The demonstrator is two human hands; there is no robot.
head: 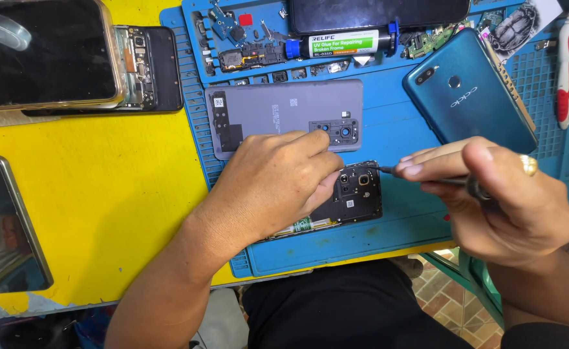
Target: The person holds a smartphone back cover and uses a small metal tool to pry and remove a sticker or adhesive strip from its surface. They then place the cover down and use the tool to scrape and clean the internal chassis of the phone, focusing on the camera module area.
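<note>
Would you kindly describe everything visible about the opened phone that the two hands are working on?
The opened phone lies flat on the blue work mat, its back cover off, showing a black inner frame with two round camera lenses near its top edge and a green strip along its lower side. The left hand rests over most of it, pressing it down. The right hand holds a thin dark tool, whose tip meets the phone's upper right corner.
</note>
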